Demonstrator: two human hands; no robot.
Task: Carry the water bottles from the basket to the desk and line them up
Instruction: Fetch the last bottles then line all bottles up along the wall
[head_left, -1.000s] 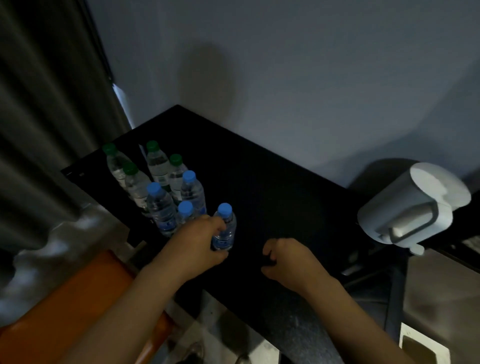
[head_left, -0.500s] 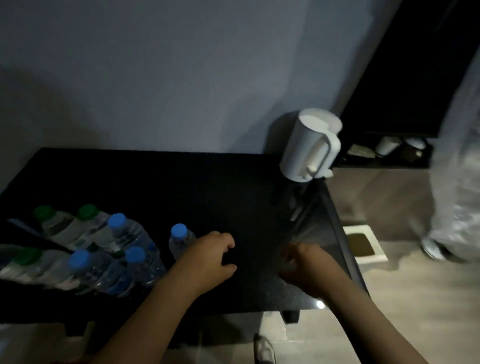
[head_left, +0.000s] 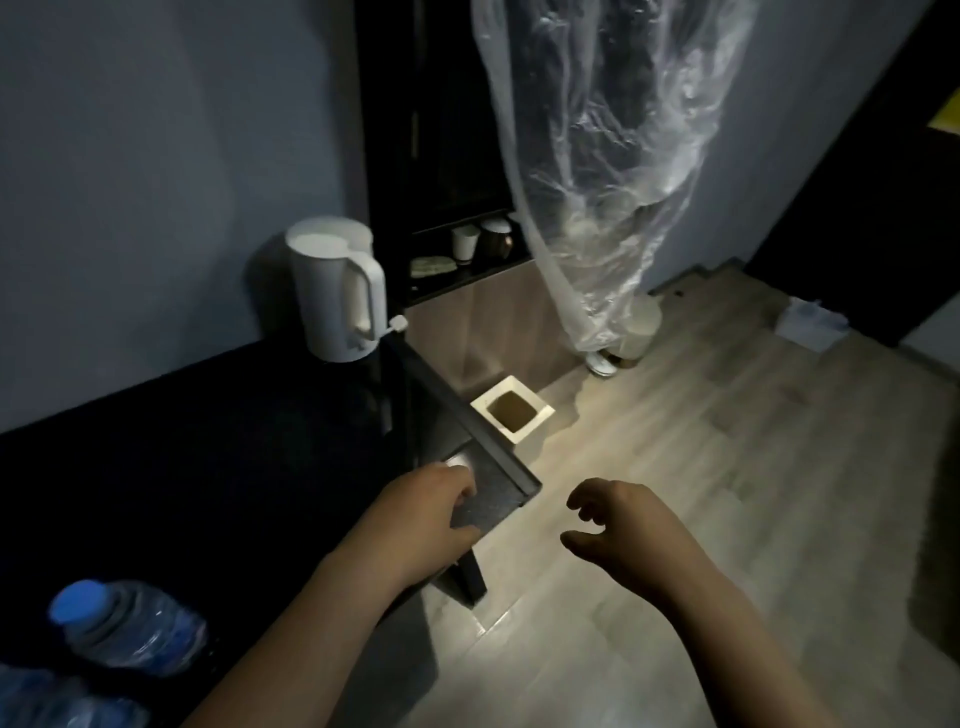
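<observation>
Both hands are empty. The left hand (head_left: 426, 519) is over the near right corner of the desk (head_left: 234, 467). Its fingers are bent loosely with nothing in them, and I cannot tell if it touches the top. The right hand (head_left: 623, 525) is past the desk edge, out over the floor (head_left: 753, 519). Its fingers and thumb are apart and a little curled, and it holds nothing too. The bottles that show are on the desk, low down at the left side of the view. One bottle (head_left: 130, 631) with a blue cap stands there. A bit of a second bottle (head_left: 47, 696) peeks in at the very corner, just beside it. The first one stands up with its cap on top, though the wide lens makes it look tipped. From the hands, the bottles lie to the left and back toward the body, well apart from both. The left hand is the nearer one, and the right hand is on the far side of it. The basket is not in view, so I cannot say which way it lies from the hands. I think the next move is to fetch another bottle from it. Both hands are at the right end of the desk. The kettle (head_left: 337, 291) is at the back of that end, and a small white bin (head_left: 511, 415) is on the floor beside it. So a new bottle would need to travel left to join the others.
</observation>
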